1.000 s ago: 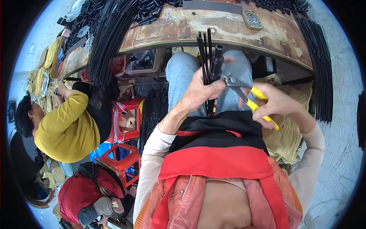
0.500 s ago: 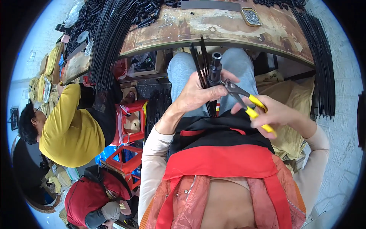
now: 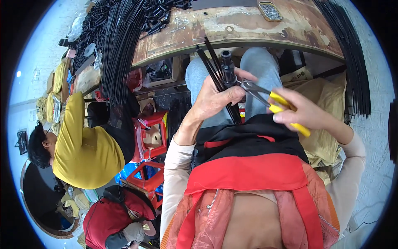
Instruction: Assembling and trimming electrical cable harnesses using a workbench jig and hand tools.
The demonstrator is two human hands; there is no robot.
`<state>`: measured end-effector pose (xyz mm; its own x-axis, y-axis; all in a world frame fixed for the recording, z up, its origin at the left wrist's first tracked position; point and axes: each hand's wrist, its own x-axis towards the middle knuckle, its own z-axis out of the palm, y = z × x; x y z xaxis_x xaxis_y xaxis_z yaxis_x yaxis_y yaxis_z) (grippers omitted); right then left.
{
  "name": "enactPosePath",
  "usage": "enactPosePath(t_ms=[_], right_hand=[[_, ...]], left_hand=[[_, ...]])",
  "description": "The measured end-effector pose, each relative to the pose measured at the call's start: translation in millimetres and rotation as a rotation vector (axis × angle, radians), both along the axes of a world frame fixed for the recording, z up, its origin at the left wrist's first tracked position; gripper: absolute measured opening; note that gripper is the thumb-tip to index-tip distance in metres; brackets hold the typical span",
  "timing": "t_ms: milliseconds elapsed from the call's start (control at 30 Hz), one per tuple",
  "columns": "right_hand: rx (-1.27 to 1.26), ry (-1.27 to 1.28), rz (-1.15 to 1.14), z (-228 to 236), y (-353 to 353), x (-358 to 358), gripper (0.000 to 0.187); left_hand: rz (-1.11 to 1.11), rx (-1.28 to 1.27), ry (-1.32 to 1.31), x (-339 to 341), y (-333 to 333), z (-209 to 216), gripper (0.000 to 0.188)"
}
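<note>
Black fitting (image 3: 228,70) + thin rods (image 3: 210,65) gripped in L hand (image 3: 219,97), between knees (image 3: 259,60) in view; fitting's long axis approx. away from body. Yellow-handled pliers (image 3: 273,108) grasped in R hand (image 3: 300,110), nose up-left, just beside fitting's R side; contact can't tell. L hand nearer. Vs half sec. ago: rods lean further L, R hand less blurred.

Co-worker in yellow (image 3: 89,159) at left; red stools (image 3: 155,181) nearby; tan sack (image 3: 327,110) near white wall (image 3: 378,166).

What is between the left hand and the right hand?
The head view shows the metal front of yellow-handled pliers that the right hand holds.
</note>
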<state>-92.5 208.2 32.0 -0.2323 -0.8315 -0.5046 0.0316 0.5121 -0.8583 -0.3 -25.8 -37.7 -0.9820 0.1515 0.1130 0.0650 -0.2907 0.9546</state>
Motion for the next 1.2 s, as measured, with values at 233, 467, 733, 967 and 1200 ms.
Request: enactPosePath(t_ms=[233,467,733,967,1200], right_hand=[[-0.191,0.308,0.014,3.1,4.8,-8.3,0.033],[-0.162,0.775,-0.027,-11.9,5.7,-1.0,0.055],[-0.074,0.189,-0.028,-11.4,-2.4,-0.4,0.029],[-0.079,0.198,-0.046,-2.0,-4.1,0.8,0.032],[-0.089,0.018,-0.189,-26.2,-5.1,10.2,0.032]], left_hand=[[0.048,0.003,0.006,-0.9,1.1,2.4,0.042],[0.062,0.050,-0.024,-1.7,3.4,1.7,0.038],[0.100,0.046,-0.033,-3.4,11.3,0.3,0.026],[0.133,0.120,-0.053,-3.3,15.6,-2.5,0.019],[0.181,0.116,-0.092,-9.4,19.2,-2.3,0.017]])
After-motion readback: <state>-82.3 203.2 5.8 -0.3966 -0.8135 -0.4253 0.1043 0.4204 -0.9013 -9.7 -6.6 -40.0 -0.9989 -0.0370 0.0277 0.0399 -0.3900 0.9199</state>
